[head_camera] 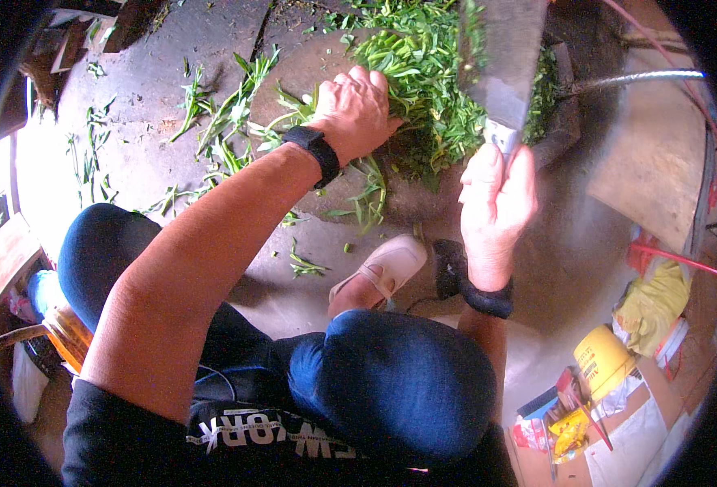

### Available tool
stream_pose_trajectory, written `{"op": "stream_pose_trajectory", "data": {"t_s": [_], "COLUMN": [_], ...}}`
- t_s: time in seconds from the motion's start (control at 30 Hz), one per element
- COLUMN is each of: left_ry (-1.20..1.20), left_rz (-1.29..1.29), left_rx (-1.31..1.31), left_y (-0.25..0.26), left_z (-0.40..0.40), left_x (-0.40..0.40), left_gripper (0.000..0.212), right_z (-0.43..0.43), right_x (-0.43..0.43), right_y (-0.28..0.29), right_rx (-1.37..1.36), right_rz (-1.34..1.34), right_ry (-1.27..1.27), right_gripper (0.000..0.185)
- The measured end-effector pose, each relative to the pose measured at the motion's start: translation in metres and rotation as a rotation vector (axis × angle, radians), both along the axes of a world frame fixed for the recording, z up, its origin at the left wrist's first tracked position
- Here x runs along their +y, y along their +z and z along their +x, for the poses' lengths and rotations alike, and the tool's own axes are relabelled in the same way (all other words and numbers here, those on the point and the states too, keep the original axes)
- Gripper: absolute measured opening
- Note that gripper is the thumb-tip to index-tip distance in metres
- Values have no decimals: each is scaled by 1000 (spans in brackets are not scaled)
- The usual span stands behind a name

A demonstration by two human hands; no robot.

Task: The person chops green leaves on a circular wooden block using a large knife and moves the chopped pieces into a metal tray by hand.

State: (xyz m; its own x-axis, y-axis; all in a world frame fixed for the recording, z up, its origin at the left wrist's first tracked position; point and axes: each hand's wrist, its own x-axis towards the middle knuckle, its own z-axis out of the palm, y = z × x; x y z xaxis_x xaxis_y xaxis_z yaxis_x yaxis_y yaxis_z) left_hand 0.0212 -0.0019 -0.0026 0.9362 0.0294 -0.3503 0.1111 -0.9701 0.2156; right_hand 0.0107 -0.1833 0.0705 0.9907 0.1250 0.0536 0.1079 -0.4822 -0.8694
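My left hand [356,112], with a black band at the wrist, is closed over a bunch of leafy green stems [389,58] on a round brown chopping board [340,189]. In my right hand [498,207] is the handle of a broad-bladed cleaver [510,73]. Its blade is raised, slightly blurred, and hides part of the greens behind it. A heap of chopped greens [440,103] lies between my left hand and the blade. Loose leafy stems [230,115] are scattered to the left of my left hand.
My shoe [382,268] stands on the floor just before the board. A pale flat panel [650,152] leans at the right. Lower right are a yellow bucket [602,359], a yellow-green cloth [653,304] and several packets on cardboard. A wooden stool [69,329] shows at the left.
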Motion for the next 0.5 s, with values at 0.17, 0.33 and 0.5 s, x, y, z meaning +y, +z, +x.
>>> {"op": "stream_pose_trajectory", "data": {"t_s": [0.17,0.33,0.5], "left_ry": [-8,-13,-30], "left_rz": [-26,-2,7], "left_rx": [34,32,2], "left_y": [4,0,-5], "left_z": [5,4,0], "left_x": [-7,-1,-1], "left_gripper": [60,59,56], "right_z": [-10,1,11], "right_x": [0,5,-2], "right_y": [-50,-46,-15], "right_rx": [-165,79,6], "right_rz": [-241,-481,-191], "right_ry": [125,141,4], "right_gripper": [24,28,24]}}
